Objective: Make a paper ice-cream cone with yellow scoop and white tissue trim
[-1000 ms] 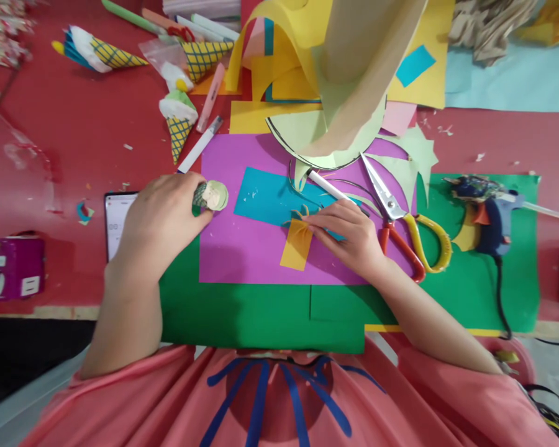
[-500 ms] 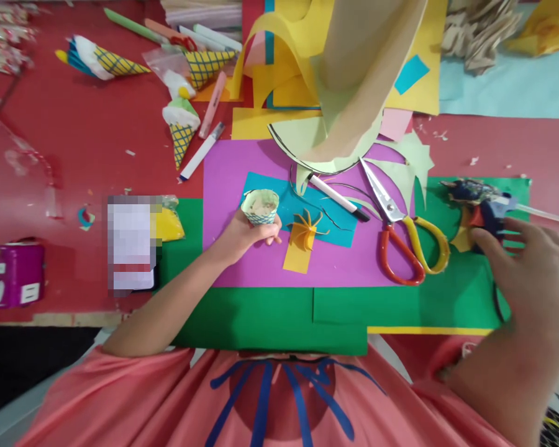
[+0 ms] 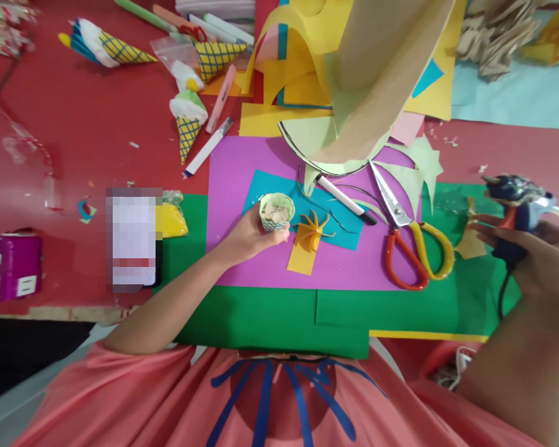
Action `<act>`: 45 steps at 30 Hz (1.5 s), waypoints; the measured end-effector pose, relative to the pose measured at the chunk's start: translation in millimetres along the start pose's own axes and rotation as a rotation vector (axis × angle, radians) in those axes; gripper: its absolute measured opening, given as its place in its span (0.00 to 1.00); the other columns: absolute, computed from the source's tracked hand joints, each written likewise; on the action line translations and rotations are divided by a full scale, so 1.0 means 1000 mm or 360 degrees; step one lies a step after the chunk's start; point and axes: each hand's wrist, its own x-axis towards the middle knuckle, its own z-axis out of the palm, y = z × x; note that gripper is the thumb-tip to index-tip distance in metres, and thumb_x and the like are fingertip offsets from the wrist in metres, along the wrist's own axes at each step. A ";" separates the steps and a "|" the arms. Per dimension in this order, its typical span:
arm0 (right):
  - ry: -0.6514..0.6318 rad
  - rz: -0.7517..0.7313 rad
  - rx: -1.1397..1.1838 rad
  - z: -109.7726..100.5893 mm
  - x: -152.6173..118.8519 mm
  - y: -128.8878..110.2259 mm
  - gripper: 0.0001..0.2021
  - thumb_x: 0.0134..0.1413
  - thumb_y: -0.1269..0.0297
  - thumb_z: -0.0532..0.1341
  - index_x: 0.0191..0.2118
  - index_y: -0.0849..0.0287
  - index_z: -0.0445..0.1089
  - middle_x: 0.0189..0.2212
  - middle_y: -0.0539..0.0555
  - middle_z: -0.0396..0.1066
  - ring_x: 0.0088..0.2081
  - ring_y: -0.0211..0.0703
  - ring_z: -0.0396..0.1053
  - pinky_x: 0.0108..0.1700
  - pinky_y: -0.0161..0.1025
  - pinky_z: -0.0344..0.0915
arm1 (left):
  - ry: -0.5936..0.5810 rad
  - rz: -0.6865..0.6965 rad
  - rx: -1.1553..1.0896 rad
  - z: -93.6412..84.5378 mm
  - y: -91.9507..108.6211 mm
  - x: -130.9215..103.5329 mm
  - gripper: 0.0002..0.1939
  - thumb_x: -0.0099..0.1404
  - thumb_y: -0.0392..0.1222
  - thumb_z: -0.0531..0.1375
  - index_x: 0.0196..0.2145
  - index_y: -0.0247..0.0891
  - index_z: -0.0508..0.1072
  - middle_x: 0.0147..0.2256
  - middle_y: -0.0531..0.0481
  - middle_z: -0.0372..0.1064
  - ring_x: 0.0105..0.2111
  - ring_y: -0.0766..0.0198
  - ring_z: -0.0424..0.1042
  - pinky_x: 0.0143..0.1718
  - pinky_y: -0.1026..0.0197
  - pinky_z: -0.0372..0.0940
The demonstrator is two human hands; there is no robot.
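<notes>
My left hand [image 3: 248,241] is closed around a small paper cone [image 3: 276,212] with a pale green rim, a crossed-line pattern and crumpled paper inside its mouth. Just right of it, an orange paper piece with curled strips [image 3: 311,233] rests on a small yellow paper piece [image 3: 300,264]. At the far right, my right hand [image 3: 543,257] grips a dark blue hot glue gun [image 3: 515,233]; a translucent glue stick sticks out of its rear and its cord hangs down. Scissors [image 3: 403,217] with red and yellow handles lie between the hands, beside a black-capped marker [image 3: 345,198].
Purple paper [image 3: 246,273] and green paper [image 3: 270,316] cover the near table. A curved sheet of pale card [image 3: 382,81] rises behind them. Finished paper cones [image 3: 189,124], markers [image 3: 209,147] and a blurred-out phone [image 3: 133,242] lie to the left.
My right hand has taken hold of the glue gun and raised it slightly off the green paper. My left hand still holds the cone, now tipped a little more toward me. The view has shifted slightly.
</notes>
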 end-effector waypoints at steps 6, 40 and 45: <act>0.0386 0.0441 0.0294 0.006 -0.016 -0.030 0.16 0.15 0.72 0.76 0.20 0.55 0.77 0.28 0.60 0.75 0.27 0.47 0.72 0.39 0.56 0.69 | -0.0056 0.0053 0.0147 -0.001 -0.004 -0.003 0.17 0.55 0.46 0.65 0.40 0.37 0.67 0.30 0.52 0.68 0.34 0.63 0.70 0.40 0.58 0.69; -0.1235 0.0046 0.0414 0.131 -0.119 -0.105 0.14 0.47 0.54 0.70 0.30 0.58 0.69 0.17 0.45 0.64 0.18 0.33 0.59 0.21 0.33 0.58 | -0.0251 0.0138 0.0465 -0.007 -0.004 -0.007 0.24 0.61 0.50 0.64 0.52 0.42 0.64 0.44 0.50 0.71 0.44 0.60 0.72 0.42 0.62 0.68; -0.1192 -0.0005 0.0411 0.132 -0.119 -0.105 0.13 0.49 0.55 0.68 0.30 0.58 0.68 0.17 0.45 0.64 0.18 0.32 0.59 0.20 0.33 0.58 | -0.0245 0.0164 0.0468 -0.007 -0.005 -0.007 0.22 0.62 0.49 0.64 0.50 0.42 0.65 0.44 0.51 0.71 0.44 0.60 0.72 0.42 0.63 0.66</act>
